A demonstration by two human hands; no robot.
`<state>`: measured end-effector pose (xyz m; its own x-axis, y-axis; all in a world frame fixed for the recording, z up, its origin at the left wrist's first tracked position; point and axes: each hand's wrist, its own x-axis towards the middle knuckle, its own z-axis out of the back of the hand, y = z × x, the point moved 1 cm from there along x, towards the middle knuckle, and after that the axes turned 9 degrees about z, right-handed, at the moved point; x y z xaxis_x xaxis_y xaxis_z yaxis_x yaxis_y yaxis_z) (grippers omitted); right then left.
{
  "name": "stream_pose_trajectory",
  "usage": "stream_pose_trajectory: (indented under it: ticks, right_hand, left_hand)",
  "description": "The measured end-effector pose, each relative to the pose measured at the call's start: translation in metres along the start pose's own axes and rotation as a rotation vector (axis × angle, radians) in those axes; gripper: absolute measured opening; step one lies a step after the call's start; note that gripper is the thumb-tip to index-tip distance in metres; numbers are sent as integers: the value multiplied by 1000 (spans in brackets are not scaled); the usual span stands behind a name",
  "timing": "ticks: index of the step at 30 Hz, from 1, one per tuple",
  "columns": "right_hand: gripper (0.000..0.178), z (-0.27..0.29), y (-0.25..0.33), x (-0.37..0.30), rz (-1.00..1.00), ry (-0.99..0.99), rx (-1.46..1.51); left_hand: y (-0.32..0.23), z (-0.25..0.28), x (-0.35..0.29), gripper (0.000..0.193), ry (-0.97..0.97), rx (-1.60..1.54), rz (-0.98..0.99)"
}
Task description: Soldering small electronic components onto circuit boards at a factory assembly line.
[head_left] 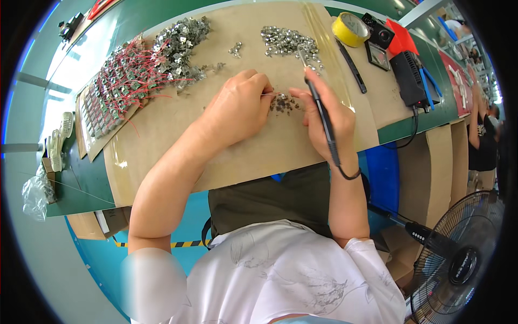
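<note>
My right hand (332,121) is wrapped around the black handle of a soldering iron (324,113), its metal tip pointing up and away; a cord leaves the handle's lower end. My left hand (240,105) is closed in a pinch on a thin wire (268,94), which runs toward a small shiny metal part (283,96) between my hands. My right fingertips are near that part but seem apart from it. Small dark bits (284,105) lie scattered under it on the brown paper (237,167). Beyond the hands is a pile of small silver metal parts (288,40).
At left are rows of small boards with red wires (121,81), beside a heap of metal pieces (183,43). At right are yellow tape (350,29), a black pen-like tool (350,67), a black powered box (409,78) and blue-handled pliers (430,86). A fan (461,264) stands lower right.
</note>
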<state>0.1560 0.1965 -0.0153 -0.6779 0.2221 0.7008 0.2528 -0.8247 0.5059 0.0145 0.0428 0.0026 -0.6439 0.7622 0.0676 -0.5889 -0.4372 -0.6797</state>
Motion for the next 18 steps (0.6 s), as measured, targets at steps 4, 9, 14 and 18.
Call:
stream_pose_trajectory:
  ticks: [4, 9, 14, 18]
  right_hand:
    - [44, 19, 7, -15, -182, -49, 267]
    - [20, 23, 9, -25, -278, -192, 408]
    - [18, 27, 11, -18, -188, -68, 272]
    - [18, 26, 9, -19, -166, -22, 280]
  left_hand:
    - [1, 1, -3, 14, -8, -24, 4]
    - [-1, 1, -1, 13, -11, -27, 7]
    - [1, 0, -3, 12, -45, -16, -25]
    - [1, -2, -2, 12, -51, 6, -38]
